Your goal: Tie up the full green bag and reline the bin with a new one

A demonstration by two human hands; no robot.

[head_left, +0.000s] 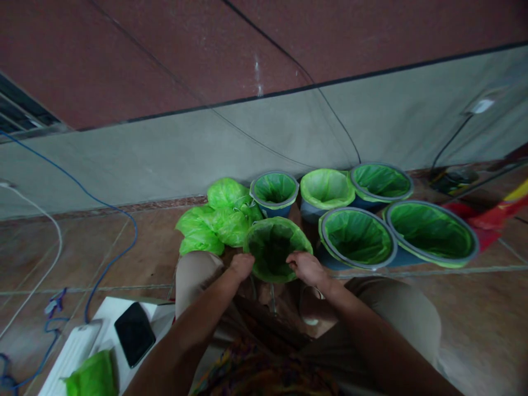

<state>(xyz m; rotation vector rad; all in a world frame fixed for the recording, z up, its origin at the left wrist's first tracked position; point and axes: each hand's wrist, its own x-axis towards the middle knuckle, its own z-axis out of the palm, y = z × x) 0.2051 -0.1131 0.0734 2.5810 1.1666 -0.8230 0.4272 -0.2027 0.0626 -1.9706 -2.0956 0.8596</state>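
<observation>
While both hands grip its rim | lined bin (277,247) between left hand (241,266), right hand (306,268)

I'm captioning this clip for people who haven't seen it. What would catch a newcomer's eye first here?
Bright green dominates: five bins lined with green bags stand in a cluster on the tiled floor by the wall, at centre right. Both hands, left hand and right hand, grip the rim of another green-lined bin between the person's knees. Left of it lies a heap of crumpled green bags.
</observation>
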